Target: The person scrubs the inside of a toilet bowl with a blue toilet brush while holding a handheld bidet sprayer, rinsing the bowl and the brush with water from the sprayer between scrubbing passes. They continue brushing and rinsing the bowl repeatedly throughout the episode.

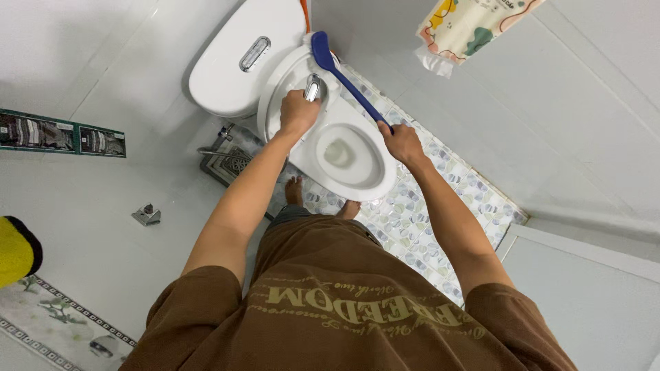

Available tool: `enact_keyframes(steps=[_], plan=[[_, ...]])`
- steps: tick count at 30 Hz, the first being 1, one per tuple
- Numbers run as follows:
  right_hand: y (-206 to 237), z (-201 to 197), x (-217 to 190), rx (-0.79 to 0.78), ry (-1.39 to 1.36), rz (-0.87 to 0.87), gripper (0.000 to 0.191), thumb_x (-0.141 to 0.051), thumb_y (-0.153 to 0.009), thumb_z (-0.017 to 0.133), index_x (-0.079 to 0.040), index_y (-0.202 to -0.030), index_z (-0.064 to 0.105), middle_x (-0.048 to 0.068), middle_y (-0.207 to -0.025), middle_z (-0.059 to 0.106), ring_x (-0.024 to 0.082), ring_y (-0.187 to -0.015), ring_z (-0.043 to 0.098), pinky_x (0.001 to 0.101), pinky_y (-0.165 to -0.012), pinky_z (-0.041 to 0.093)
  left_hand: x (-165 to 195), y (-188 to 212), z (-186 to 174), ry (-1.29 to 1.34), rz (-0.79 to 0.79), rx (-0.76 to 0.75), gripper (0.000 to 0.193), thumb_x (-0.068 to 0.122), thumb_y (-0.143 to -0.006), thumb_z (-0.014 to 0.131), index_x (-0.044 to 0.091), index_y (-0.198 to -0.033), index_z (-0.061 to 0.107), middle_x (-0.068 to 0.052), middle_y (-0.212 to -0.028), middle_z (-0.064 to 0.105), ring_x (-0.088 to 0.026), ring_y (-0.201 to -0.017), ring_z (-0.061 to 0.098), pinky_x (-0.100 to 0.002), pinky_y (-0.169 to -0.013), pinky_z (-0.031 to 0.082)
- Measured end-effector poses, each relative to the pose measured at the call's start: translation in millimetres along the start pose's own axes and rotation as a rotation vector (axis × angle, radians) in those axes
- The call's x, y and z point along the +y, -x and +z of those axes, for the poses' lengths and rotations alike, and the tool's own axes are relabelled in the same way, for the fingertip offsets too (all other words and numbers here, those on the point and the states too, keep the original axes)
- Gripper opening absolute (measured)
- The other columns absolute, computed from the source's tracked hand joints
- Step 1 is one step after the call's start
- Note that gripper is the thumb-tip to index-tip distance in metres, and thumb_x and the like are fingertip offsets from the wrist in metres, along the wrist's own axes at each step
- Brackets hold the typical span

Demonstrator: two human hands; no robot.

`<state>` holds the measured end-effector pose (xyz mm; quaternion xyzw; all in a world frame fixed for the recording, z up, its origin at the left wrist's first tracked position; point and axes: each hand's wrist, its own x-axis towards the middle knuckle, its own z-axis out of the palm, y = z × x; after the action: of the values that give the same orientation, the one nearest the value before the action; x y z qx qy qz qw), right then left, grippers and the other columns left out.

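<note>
While the left hand [298, 112] gripped a shiny metal sprayer [313, 87], the right hand [402, 141] clasped a slim, dark blue toilet brush [342, 72] over the white toilet [357, 180].

Bright, even, cool-white light fills the head view, with no visible lamp; it appears to fall from above and behind the camera. Shadows are soft and faint: a pale one lies beside the toilet tank [234, 62] on the wall tiles, another under the bowl [350, 154] on the patterned floor [426, 227]. A small glare spot shines on the chrome sprayer head [313, 87] and the tank's flush plate. The wide lens bends tile lines and the door frame toward the edges. Focus is sharp through the centre; the brown shirt [344, 309] near the lens is slightly soft, as is the yellow object [15, 251] at the left edge.
</note>
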<state>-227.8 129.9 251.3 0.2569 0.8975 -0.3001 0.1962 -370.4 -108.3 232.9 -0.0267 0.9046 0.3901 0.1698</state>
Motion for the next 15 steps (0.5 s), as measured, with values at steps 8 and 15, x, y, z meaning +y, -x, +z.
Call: enact_keyframes(steps=[8,15], plan=[[-2,5,-4,0.007,0.083,-0.081,0.068,-0.059,-0.102,0.048,0.002,-0.09,0.075,0.026,-0.077,0.07,0.042,-0.079,0.071,0.0509,-0.08,0.055,-1,-2,10,-0.008,0.045,-0.044,0.027,0.029,-0.082,0.069,0.003,-0.086,0.077,-0.025,-0.087,0.073,-0.042,-0.087,0.071,-0.05,-0.082,0.055],[12,-2,-3,-0.006,0.059,-0.121,0.064,-0.057,-0.099,0.049,0.0,-0.091,0.076,0.024,-0.076,0.071,0.04,-0.076,0.071,0.0504,-0.076,0.055,-16,-4,2,0.013,0.104,-0.011,0.027,0.024,-0.08,0.068,-0.002,-0.077,0.071,-0.024,-0.078,0.072,-0.042,-0.08,0.071,-0.05,-0.077,0.054]])
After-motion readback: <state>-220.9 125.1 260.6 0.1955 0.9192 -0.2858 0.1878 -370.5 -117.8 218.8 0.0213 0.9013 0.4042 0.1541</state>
